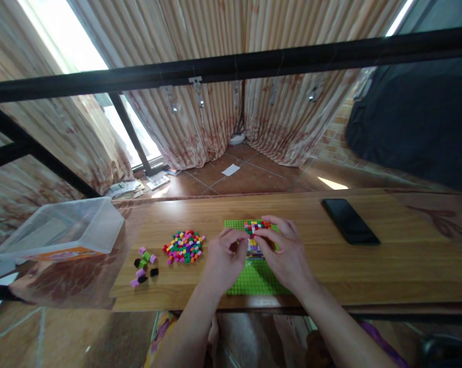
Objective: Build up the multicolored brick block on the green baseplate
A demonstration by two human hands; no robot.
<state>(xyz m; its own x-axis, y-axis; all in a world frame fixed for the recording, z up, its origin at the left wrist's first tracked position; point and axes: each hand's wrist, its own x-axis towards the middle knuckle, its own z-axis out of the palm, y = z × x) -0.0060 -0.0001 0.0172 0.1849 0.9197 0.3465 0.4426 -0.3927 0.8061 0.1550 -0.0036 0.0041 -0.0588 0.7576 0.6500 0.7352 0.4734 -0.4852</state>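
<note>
A green studded baseplate (254, 281) lies on the wooden table near its front edge. On its upper part stands a block of small multicoloured toy bricks (256, 250). My left hand (225, 255) reaches over the plate's left side, thumb and fingers pinched together at the bricks. Opposite it, my right hand (284, 250) closes its thumb and index finger at the same spot. Something small and red shows between the fingertips, but I cannot tell which hand grips it. The hands cover parts of the brick block and plate.
Left of the plate sits a pile of small coloured bricks (184, 246). Nearer the table's left end are several larger pink, green and black pieces (142, 266). A clear plastic bin (62, 227) stands beyond them. A black phone (349, 221) lies at the right; a dark rail (231, 67) crosses above.
</note>
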